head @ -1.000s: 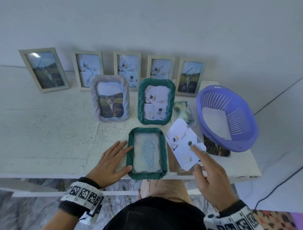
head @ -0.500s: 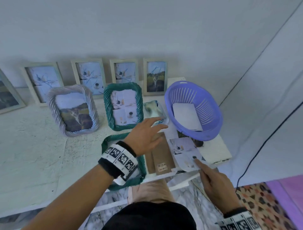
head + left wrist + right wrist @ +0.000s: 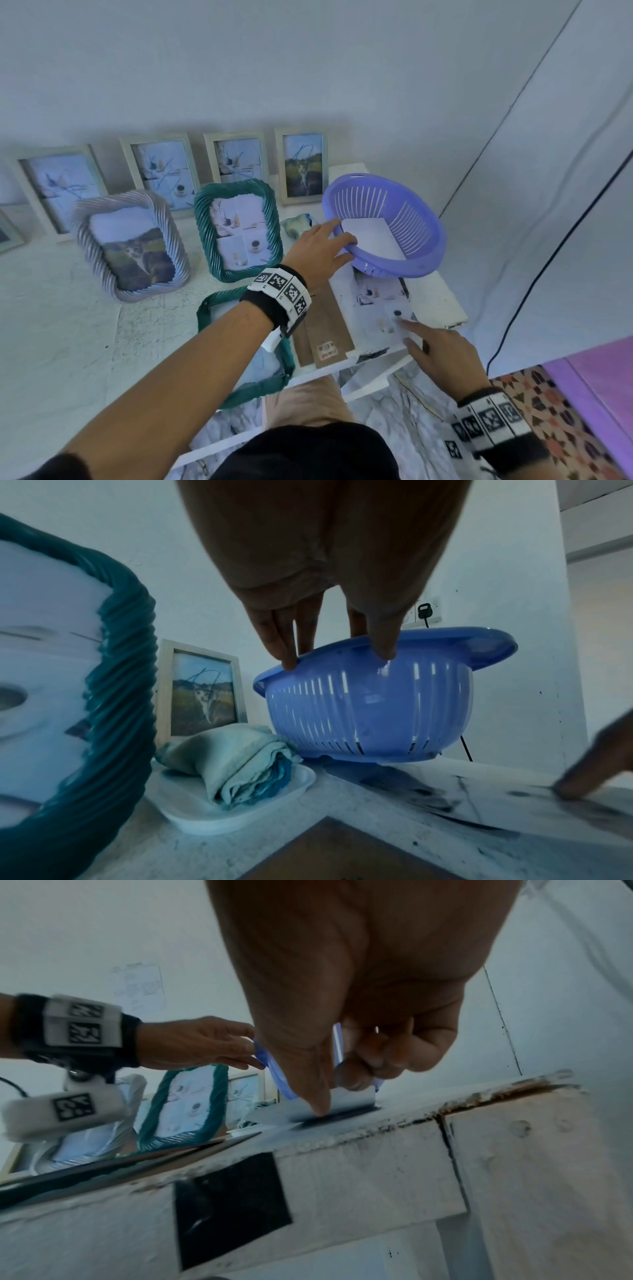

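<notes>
A purple slotted basket [image 3: 424,219] [image 3: 369,710] stands at the table's right end with a white sheet [image 3: 373,236] inside. My left hand [image 3: 322,246] [image 3: 337,656] reaches across and holds its near rim, fingers over the edge and thumb outside. A photo print [image 3: 373,301] lies flat in front of the basket near the table edge. My right hand [image 3: 421,342] presses it down with the tip of the index finger [image 3: 320,1107]; its other fingers are curled. A green rope frame [image 3: 202,308] lies flat, partly hidden under my left forearm, beside a brown backing board [image 3: 325,329].
A green frame [image 3: 239,229] and a silver rope frame [image 3: 130,246] stand upright mid-table, with several wooden frames [image 3: 303,166] against the wall. A folded cloth [image 3: 240,761] on a white tray sits left of the basket. The table's chipped edge [image 3: 445,308] is near; a black cable [image 3: 548,260] hangs right.
My left hand left the flat green frame and reached right to the basket rim. My right hand lowered the print from the air onto the table. The head view swung right.
</notes>
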### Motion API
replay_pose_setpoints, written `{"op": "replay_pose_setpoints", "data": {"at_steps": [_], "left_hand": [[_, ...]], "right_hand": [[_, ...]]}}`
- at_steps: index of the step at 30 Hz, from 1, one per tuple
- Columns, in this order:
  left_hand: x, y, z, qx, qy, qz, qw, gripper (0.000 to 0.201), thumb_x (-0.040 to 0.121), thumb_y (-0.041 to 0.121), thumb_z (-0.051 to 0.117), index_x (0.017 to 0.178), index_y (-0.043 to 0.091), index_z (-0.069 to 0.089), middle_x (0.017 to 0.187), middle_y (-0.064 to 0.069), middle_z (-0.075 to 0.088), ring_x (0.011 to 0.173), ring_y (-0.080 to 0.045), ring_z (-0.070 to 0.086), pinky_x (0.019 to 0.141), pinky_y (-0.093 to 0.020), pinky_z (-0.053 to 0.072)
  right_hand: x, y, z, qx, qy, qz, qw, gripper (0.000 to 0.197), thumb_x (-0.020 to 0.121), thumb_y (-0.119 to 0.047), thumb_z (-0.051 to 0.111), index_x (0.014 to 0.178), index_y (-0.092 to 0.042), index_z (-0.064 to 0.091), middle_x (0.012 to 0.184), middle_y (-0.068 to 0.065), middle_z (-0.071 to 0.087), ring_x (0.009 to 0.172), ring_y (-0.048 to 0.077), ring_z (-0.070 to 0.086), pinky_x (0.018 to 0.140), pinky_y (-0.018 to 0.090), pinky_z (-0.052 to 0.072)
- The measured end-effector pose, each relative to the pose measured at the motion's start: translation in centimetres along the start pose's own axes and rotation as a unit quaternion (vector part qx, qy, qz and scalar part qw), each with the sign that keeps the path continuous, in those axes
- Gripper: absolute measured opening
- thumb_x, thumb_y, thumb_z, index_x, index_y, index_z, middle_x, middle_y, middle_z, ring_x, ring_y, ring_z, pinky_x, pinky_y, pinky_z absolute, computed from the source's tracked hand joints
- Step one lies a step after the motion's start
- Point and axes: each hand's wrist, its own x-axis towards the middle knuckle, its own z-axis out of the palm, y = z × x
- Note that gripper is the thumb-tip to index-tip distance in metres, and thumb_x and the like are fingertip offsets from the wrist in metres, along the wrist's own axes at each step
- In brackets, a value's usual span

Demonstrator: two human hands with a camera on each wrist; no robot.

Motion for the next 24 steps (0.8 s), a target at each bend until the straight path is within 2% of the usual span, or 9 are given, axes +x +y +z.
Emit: {"op": "replay_pose_setpoints", "data": {"at_steps": [2, 5, 10, 13, 16, 19, 21, 23, 24], "left_hand": [[-0.2, 0.1, -0.1, -0.006, 0.000, 0.001, 1.000, 0.038, 0.099, 0.040, 0.046, 0.134, 0.025, 0.051, 0.157, -0.014, 0.025, 0.140, -0.033, 0.031, 0.111, -0.045, 0.029], [-0.4, 0.3, 0.0, 0.000, -0.002, 0.001, 1.000, 0.038, 0.099, 0.040, 0.046, 0.134, 0.026, 0.051, 0.157, -0.013, 0.025, 0.140, -0.033, 0.031, 0.112, -0.044, 0.029], [-0.8, 0.4, 0.3, 0.016, 0.006, 0.002, 1.000, 0.038, 0.099, 0.040, 0.046, 0.133, 0.025, 0.052, 0.156, -0.013, 0.025, 0.138, -0.032, 0.033, 0.111, -0.042, 0.029], [-1.1, 0.5, 0.8, 0.028, 0.009, 0.004, 1.000, 0.037, 0.099, 0.039, 0.047, 0.133, 0.024, 0.052, 0.156, -0.014, 0.025, 0.138, -0.031, 0.033, 0.110, -0.042, 0.028], [-1.6, 0.5, 1.6, 0.045, 0.011, 0.001, 0.999, 0.038, 0.099, 0.039, 0.047, 0.133, 0.024, 0.052, 0.156, -0.014, 0.026, 0.138, -0.031, 0.032, 0.110, -0.042, 0.029], [-2.1, 0.2, 2.4, 0.039, 0.031, -0.001, 0.999, 0.038, 0.097, 0.040, 0.050, 0.131, 0.024, 0.054, 0.154, -0.014, 0.030, 0.136, -0.032, 0.036, 0.106, -0.044, 0.034], [-2.3, 0.0, 2.7, 0.041, 0.039, 0.001, 0.998, 0.042, 0.095, 0.044, 0.051, 0.133, 0.026, 0.053, 0.154, -0.012, 0.030, 0.136, -0.030, 0.037, 0.105, -0.044, 0.035], [-2.5, 0.0, 3.0, 0.037, 0.042, -0.002, 0.998, 0.047, 0.093, 0.051, 0.050, 0.133, 0.028, 0.051, 0.155, -0.010, 0.028, 0.137, -0.029, 0.036, 0.105, -0.043, 0.035], [-2.5, 0.0, 3.2, 0.031, 0.045, -0.004, 0.999, 0.048, 0.093, 0.054, 0.048, 0.133, 0.028, 0.051, 0.156, -0.009, 0.027, 0.137, -0.028, 0.035, 0.105, -0.044, 0.035]], "right_hand": [[1.7, -0.1, -0.2, -0.002, -0.004, 0.002, 1.000, 0.040, 0.095, -0.035, 0.051, 0.135, -0.045, 0.050, 0.057, -0.012, 0.047, 0.065, 0.013, 0.058, 0.050, 0.025, 0.036], [4.2, -0.3, -0.3, -0.004, 0.003, 0.004, 1.000, 0.040, 0.095, -0.032, 0.051, 0.132, -0.045, 0.052, 0.073, 0.000, 0.063, 0.075, 0.025, 0.064, 0.059, 0.030, 0.047], [6.6, -0.4, 0.0, -0.025, -0.010, 0.019, 0.999, 0.041, 0.096, -0.032, 0.047, 0.135, -0.044, 0.048, 0.088, 0.006, 0.069, 0.085, 0.028, 0.063, 0.066, 0.033, 0.048], [6.3, 0.0, 0.2, -0.024, -0.013, 0.030, 0.999, 0.038, 0.096, -0.032, 0.047, 0.133, -0.040, 0.052, 0.076, 0.003, 0.063, 0.081, 0.027, 0.062, 0.062, 0.030, 0.044], [5.7, 1.7, -0.3, 0.000, -0.002, 0.072, 0.997, 0.028, 0.096, -0.033, 0.049, 0.120, -0.029, 0.062, 0.063, -0.003, 0.054, 0.074, 0.025, 0.059, 0.063, 0.029, 0.043], [5.7, 4.5, -3.1, 0.007, 0.038, 0.116, 0.992, 0.028, 0.094, -0.035, 0.049, 0.117, -0.030, 0.065, 0.069, -0.001, 0.063, 0.081, 0.027, 0.064, 0.070, 0.031, 0.047], [6.7, 5.7, -6.7, -0.004, 0.088, 0.139, 0.986, 0.028, 0.095, -0.033, 0.049, 0.113, -0.023, 0.068, 0.070, 0.003, 0.063, 0.074, 0.025, 0.061, 0.072, 0.032, 0.047], [8.8, 5.6, -10.5, -0.029, 0.132, 0.137, 0.981, 0.028, 0.096, -0.029, 0.049, 0.112, -0.016, 0.068, 0.073, 0.007, 0.065, 0.072, 0.027, 0.060, 0.072, 0.033, 0.047], [10.1, 5.0, -12.2, -0.042, 0.142, 0.122, 0.982, 0.028, 0.096, -0.028, 0.050, 0.114, -0.015, 0.067, 0.078, 0.010, 0.068, 0.077, 0.030, 0.062, 0.073, 0.035, 0.048]]}}
